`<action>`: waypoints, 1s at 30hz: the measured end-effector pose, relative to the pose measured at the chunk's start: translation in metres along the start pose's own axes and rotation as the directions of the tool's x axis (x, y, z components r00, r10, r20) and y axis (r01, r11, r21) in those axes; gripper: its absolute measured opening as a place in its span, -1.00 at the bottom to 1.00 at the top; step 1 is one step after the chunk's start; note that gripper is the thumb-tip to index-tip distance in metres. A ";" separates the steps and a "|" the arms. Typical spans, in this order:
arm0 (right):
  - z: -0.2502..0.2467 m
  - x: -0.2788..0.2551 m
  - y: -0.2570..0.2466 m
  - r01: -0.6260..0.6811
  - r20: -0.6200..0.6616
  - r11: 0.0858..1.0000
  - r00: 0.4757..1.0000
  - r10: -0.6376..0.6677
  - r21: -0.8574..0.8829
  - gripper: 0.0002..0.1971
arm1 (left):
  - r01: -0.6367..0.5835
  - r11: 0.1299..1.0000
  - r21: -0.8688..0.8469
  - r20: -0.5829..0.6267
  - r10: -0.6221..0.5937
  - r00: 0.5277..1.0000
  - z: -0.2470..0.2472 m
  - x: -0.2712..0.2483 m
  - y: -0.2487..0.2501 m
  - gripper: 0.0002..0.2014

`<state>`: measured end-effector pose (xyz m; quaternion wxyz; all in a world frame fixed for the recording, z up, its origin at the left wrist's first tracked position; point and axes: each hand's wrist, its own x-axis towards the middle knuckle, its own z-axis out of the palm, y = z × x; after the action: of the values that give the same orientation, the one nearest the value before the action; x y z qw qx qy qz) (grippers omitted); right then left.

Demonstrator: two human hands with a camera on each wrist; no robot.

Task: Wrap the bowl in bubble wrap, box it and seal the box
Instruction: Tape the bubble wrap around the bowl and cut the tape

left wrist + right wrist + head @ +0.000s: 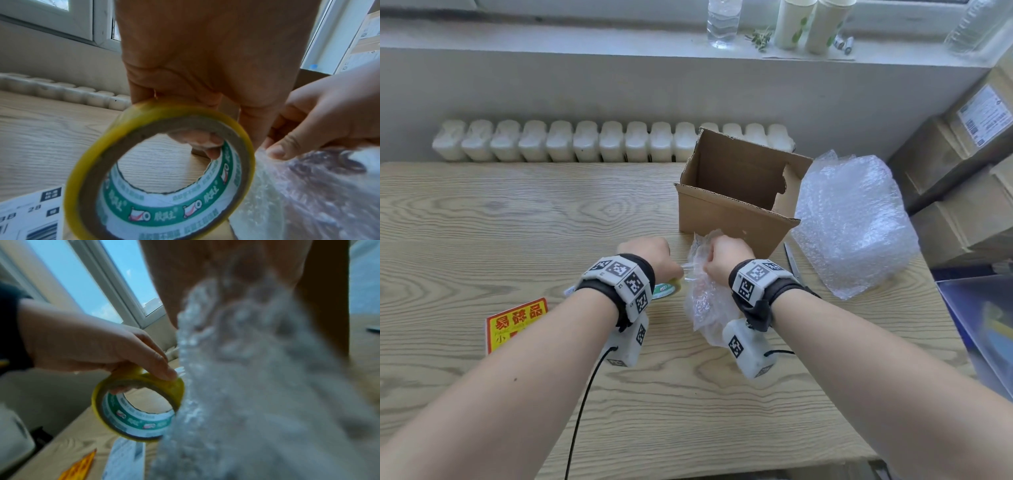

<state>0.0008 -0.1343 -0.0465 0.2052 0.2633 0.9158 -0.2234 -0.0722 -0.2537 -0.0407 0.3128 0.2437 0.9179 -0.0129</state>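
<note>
My left hand [654, 260] grips a yellow tape roll [160, 170] with a green-and-white core, fingers through its hole, just above the table. A short strip of clear tape [690, 270] runs from the roll to the bubble-wrapped bundle [705, 301] beside it. My right hand [722, 260] pinches the top of that bundle, thumb [277, 151] pressed on the wrap. The bowl inside is hidden by the wrap. In the right wrist view the bundle [257, 386] fills the frame, with the tape roll [137, 410] at its left. An open cardboard box [736, 198] stands just behind the hands.
A loose heap of bubble wrap [856, 222] lies right of the box. Scissors [792, 263] lie between box and heap. A red-and-yellow sticker sheet [513, 322] and a white label [28, 216] lie at the left. Stacked cartons [962, 171] stand at the right edge.
</note>
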 end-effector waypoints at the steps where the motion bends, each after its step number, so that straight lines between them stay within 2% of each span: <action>1: 0.001 0.000 -0.003 -0.013 0.011 1.000 1.000 0.013 0.006 -0.81 | 0.001 1.000 -0.001 -0.005 -0.001 1.000 0.000 0.000 0.000 -0.75; 5: 0.001 -0.003 -0.006 -0.064 0.007 0.997 0.998 0.064 0.038 -0.66 | -0.020 1.000 -0.024 -0.002 0.020 1.000 0.005 -0.002 0.002 -0.72; 9: 0.003 -0.008 -0.007 -0.052 0.010 0.999 0.999 0.052 0.004 -0.52 | -0.040 0.998 -0.045 -0.006 0.040 0.999 0.006 -0.006 0.001 -0.71; 14: 0.004 -0.011 -0.012 -0.019 0.015 1.000 1.000 0.019 -0.016 -0.52 | -0.030 0.983 -0.181 0.060 0.041 0.997 0.004 -0.009 -0.013 -0.71; 19: 0.010 -0.013 -0.011 0.035 -0.004 0.999 0.999 -0.035 -0.014 -0.46 | -0.050 0.968 -0.246 0.048 0.064 0.997 0.004 -0.017 -0.017 -0.69; 26: 0.015 -0.014 -0.003 0.065 -0.015 0.998 0.998 -0.065 0.001 -0.32 | -0.055 0.983 -0.176 0.108 0.075 0.991 0.007 -0.027 -0.018 -0.67; 30: 0.012 -0.013 0.000 0.102 -0.008 0.995 0.995 -0.103 -0.015 -0.40 | -0.046 0.974 -0.223 0.117 0.073 0.990 0.003 -0.033 -0.028 -0.68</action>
<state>0.0142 -0.1456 -0.0502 0.1913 0.2155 0.9306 -0.2257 -0.0608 -0.2932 -0.0278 0.3949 0.2337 0.8846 0.0830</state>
